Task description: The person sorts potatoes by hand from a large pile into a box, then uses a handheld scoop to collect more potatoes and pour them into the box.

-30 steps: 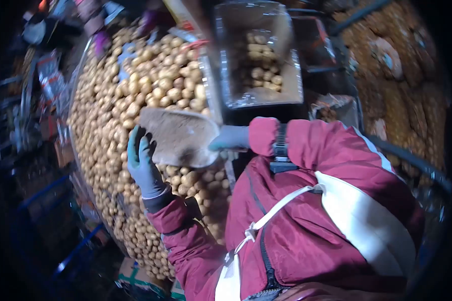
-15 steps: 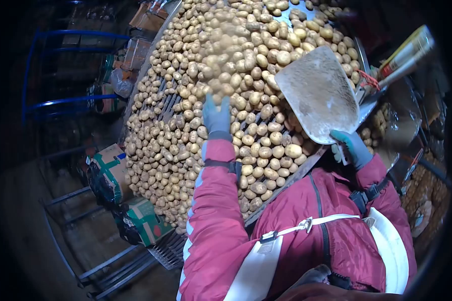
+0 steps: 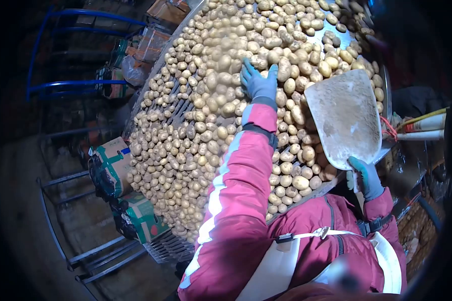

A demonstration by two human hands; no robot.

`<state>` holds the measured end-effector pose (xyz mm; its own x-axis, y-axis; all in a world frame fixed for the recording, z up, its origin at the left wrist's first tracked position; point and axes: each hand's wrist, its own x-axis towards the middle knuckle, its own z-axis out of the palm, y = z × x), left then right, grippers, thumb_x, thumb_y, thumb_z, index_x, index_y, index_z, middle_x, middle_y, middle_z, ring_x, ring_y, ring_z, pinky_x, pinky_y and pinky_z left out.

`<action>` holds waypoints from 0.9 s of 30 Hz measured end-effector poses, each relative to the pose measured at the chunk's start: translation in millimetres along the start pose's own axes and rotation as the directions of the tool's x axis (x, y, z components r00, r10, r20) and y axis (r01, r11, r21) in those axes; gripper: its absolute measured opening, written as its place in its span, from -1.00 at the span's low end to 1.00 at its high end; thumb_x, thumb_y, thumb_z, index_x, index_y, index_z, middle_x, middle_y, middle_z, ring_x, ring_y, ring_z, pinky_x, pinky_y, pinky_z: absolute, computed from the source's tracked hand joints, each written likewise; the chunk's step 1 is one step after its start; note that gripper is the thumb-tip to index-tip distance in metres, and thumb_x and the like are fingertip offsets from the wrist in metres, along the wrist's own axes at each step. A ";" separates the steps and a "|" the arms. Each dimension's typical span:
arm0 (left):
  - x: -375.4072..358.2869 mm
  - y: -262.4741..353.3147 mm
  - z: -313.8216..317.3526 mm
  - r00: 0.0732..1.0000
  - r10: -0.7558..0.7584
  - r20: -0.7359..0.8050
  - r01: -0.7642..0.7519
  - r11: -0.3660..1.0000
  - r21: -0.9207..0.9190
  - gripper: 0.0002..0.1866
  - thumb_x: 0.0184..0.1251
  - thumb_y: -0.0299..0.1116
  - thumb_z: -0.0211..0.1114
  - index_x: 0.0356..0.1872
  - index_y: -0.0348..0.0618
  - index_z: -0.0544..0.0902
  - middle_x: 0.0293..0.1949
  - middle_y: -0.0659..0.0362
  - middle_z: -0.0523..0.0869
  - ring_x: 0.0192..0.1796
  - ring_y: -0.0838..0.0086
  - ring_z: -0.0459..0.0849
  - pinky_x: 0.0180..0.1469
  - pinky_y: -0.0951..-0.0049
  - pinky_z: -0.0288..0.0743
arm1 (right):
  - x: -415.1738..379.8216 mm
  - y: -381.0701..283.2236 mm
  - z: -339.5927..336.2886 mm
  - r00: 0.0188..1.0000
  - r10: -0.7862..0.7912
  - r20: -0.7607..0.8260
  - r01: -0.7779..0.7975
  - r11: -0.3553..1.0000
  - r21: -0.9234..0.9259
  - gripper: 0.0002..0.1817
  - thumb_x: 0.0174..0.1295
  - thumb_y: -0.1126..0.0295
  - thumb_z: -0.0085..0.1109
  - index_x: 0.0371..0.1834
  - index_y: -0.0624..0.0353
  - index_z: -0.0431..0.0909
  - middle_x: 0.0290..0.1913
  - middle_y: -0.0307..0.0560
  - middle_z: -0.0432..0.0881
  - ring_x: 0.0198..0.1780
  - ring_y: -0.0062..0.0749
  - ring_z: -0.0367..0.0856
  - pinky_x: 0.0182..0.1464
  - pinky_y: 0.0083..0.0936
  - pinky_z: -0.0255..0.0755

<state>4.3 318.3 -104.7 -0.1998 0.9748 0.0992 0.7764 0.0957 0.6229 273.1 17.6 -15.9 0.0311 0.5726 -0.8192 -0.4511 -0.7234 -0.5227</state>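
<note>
A thick spread of potatoes (image 3: 301, 182) covers a slatted sorting table in front of me. My left hand (image 3: 259, 84), in a blue-grey glove, reaches across the pile with its fingers spread, touching potatoes near the far middle. On the right, my gloved right hand (image 3: 367, 179) is closed around the handle of a broad white scoop shovel (image 3: 345, 115). Dirt coats the shovel's blade, which points away from me over the table's right side. Most of the handle is hidden by the hand.
Taped cardboard boxes (image 3: 113, 168) and a green box (image 3: 141, 216) stand left of the table. Blue metal rails (image 3: 80, 83) run farther left. Light-coloured poles tied with red string (image 3: 389, 129) stick out at the right. Bare slats (image 3: 172, 103) show between potatoes.
My left hand has moved right and farther away over the potatoes. The camera view has shifted, and the shovel, still in my right hand, appears lower and more upright.
</note>
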 end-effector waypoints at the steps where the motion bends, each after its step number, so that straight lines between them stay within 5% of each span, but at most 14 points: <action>1: 6.2 3.4 4.9 1.000 -0.010 0.019 0.008 0.996 0.087 0.16 0.18 0.18 0.51 0.67 -0.09 0.06 0.59 -0.17 0.20 0.63 -0.16 0.05 0.63 -0.10 0.05 | 3.0 -1.2 -3.9 0.999 0.037 0.016 -0.036 0.999 -0.040 -0.74 0.39 0.24 0.30 -0.07 0.22 0.64 -0.54 -0.17 0.64 -0.71 -0.47 0.54 -0.71 -0.53 0.38; 4: 8.8 12.6 11.1 0.996 0.005 0.086 -0.013 0.996 0.087 0.12 0.22 0.15 0.48 0.67 -0.12 0.08 0.62 -0.15 0.15 0.65 -0.20 -0.03 0.66 -0.09 -0.01 | 11.2 -7.5 11.3 1.000 0.029 0.010 -0.028 0.999 -0.044 -0.74 0.38 0.24 0.30 -0.06 0.21 0.63 -0.53 -0.18 0.64 -0.70 -0.48 0.54 -0.73 -0.54 0.37; 6: 10.2 12.3 10.0 0.957 0.186 0.221 -0.227 0.958 0.176 -0.03 0.31 0.13 0.42 0.62 -0.15 0.24 0.60 -0.13 0.23 0.66 -0.18 -0.01 0.66 -0.06 0.02 | 16.4 -16.6 17.7 0.996 0.014 0.093 -0.008 0.998 -0.060 -0.73 0.38 0.24 0.31 -0.04 0.20 0.63 -0.53 -0.21 0.63 -0.68 -0.50 0.54 -0.68 -0.55 0.39; 8: 15.1 4.7 7.2 0.903 0.272 0.333 -0.245 0.962 -0.119 -0.18 0.36 0.11 0.39 0.52 -0.16 0.43 0.54 -0.14 0.38 0.64 -0.04 0.17 0.65 0.10 0.09 | 22.2 -17.2 31.6 0.998 -0.051 -0.036 0.048 0.996 -0.081 -0.72 0.39 0.23 0.30 -0.02 0.19 0.64 -0.54 -0.23 0.63 -0.64 -0.53 0.55 -0.60 -0.57 0.42; 10: 27.0 -6.6 -13.7 0.877 0.469 0.103 -0.436 0.868 -0.237 -0.49 0.34 -0.20 0.44 0.24 -0.25 0.64 0.20 -0.12 0.66 0.30 0.07 0.59 0.43 0.20 0.42 | 23.8 -18.2 27.0 0.999 0.028 -0.020 -0.030 0.989 -0.148 -0.73 0.38 0.22 0.32 -0.05 0.18 0.65 -0.53 -0.25 0.63 -0.63 -0.54 0.54 -0.59 -0.57 0.41; 12: 70.5 -34.2 -27.3 0.878 0.477 -0.028 -0.470 0.851 -0.235 -0.60 0.25 -0.42 0.39 0.11 -0.33 0.64 -0.03 -0.04 0.71 -0.01 0.15 0.65 0.15 0.20 0.58 | 12.8 -30.1 25.5 0.992 0.091 0.083 -0.078 0.986 -0.146 -0.75 0.37 0.22 0.33 -0.09 0.18 0.66 -0.52 -0.25 0.63 -0.64 -0.55 0.53 -0.62 -0.57 0.36; 13: 82.8 -41.7 -36.6 0.961 0.271 -0.053 -0.275 0.922 -0.272 -0.52 0.22 -0.40 0.38 0.17 -0.36 0.63 0.02 -0.10 0.70 0.06 0.07 0.66 0.23 0.17 0.56 | 9.2 -31.0 27.3 0.990 0.078 0.114 -0.065 0.992 -0.110 -0.75 0.38 0.22 0.33 -0.11 0.19 0.66 -0.53 -0.25 0.62 -0.64 -0.55 0.53 -0.63 -0.58 0.34; 15: 108.6 -77.1 -46.5 0.906 0.413 -0.097 -0.388 0.898 0.206 -0.41 0.26 -0.23 0.41 0.32 -0.21 0.61 0.22 -0.18 0.63 0.27 -0.05 0.62 0.39 0.11 0.46 | 24.6 0.6 3.0 1.000 0.003 -0.006 -0.004 0.983 -0.182 -0.75 0.39 0.23 0.31 -0.15 0.21 0.66 -0.54 -0.23 0.61 -0.65 -0.55 0.53 -0.65 -0.58 0.31; 16: 116.6 -85.1 -48.1 0.902 0.424 -0.083 -0.402 0.895 0.194 -0.41 0.26 -0.23 0.41 0.32 -0.21 0.61 0.22 -0.18 0.63 0.27 -0.05 0.62 0.39 0.11 0.46 | 18.0 -1.2 6.0 1.000 0.001 -0.023 -0.005 0.986 -0.167 -0.75 0.39 0.23 0.31 -0.15 0.21 0.66 -0.54 -0.23 0.61 -0.65 -0.55 0.53 -0.65 -0.58 0.31; 18: 121.9 -88.5 -48.5 0.964 0.165 0.210 -0.198 0.970 0.143 -0.44 0.30 -0.16 0.43 0.32 -0.08 0.63 0.28 -0.17 0.61 0.28 0.00 0.63 0.37 0.15 0.48 | -0.8 -14.3 18.0 1.000 0.025 -0.018 -0.026 0.997 -0.073 -0.76 0.39 0.24 0.31 -0.16 0.23 0.66 -0.53 -0.24 0.62 -0.64 -0.56 0.53 -0.65 -0.58 0.30; 20: 109.1 -86.0 -48.8 0.975 0.086 0.207 -0.092 0.996 0.016 -0.46 0.34 -0.08 0.41 0.31 0.00 0.64 0.25 -0.16 0.63 0.28 0.03 0.63 0.38 0.18 0.48 | -4.2 -3.6 9.7 1.000 0.013 -0.020 -0.013 1.000 0.001 -0.77 0.39 0.27 0.30 -0.15 0.25 0.67 -0.57 -0.17 0.62 -0.70 -0.49 0.52 -0.67 -0.54 0.34; 22: 94.0 -75.9 -52.8 0.960 0.242 0.139 -0.252 0.966 0.061 -0.48 0.35 -0.05 0.38 0.26 -0.05 0.62 0.06 -0.12 0.71 0.05 0.04 0.74 0.10 0.12 0.63 | -11.5 -1.7 9.4 1.000 -0.017 -0.018 0.017 1.000 0.003 -0.76 0.40 0.25 0.28 -0.19 0.24 0.65 -0.61 -0.12 0.60 -0.76 -0.42 0.49 -0.70 -0.51 0.34; 24: 63.5 -43.1 -79.4 0.878 -0.051 0.475 0.350 0.747 -0.565 -0.57 0.48 -0.06 0.29 0.23 -0.05 0.63 -0.03 -0.04 0.75 -0.29 0.29 0.78 -0.37 0.33 0.63 | -19.6 3.3 4.6 1.000 -0.008 0.009 0.008 1.000 0.007 -0.76 0.41 0.24 0.27 -0.21 0.22 0.64 -0.62 -0.11 0.59 -0.79 -0.39 0.48 -0.74 -0.50 0.33; 27: 16.0 -15.7 -102.1 0.729 0.020 0.684 0.591 0.486 -0.644 -0.47 0.62 0.08 0.08 0.28 -0.12 0.62 -0.06 0.05 0.78 -0.47 0.53 0.68 -0.54 0.60 0.46 | -28.0 15.0 -2.5 0.997 0.010 0.072 -0.009 1.000 -0.010 -0.76 0.40 0.25 0.27 -0.19 0.24 0.63 -0.61 -0.13 0.60 -0.78 -0.41 0.49 -0.76 -0.50 0.34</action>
<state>-72.1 311.8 -33.6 0.2787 0.8505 -0.4460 -0.1252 0.4927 0.8612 267.7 -10.2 -1.4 -0.0377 0.5919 -0.8051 -0.4422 -0.7324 -0.5177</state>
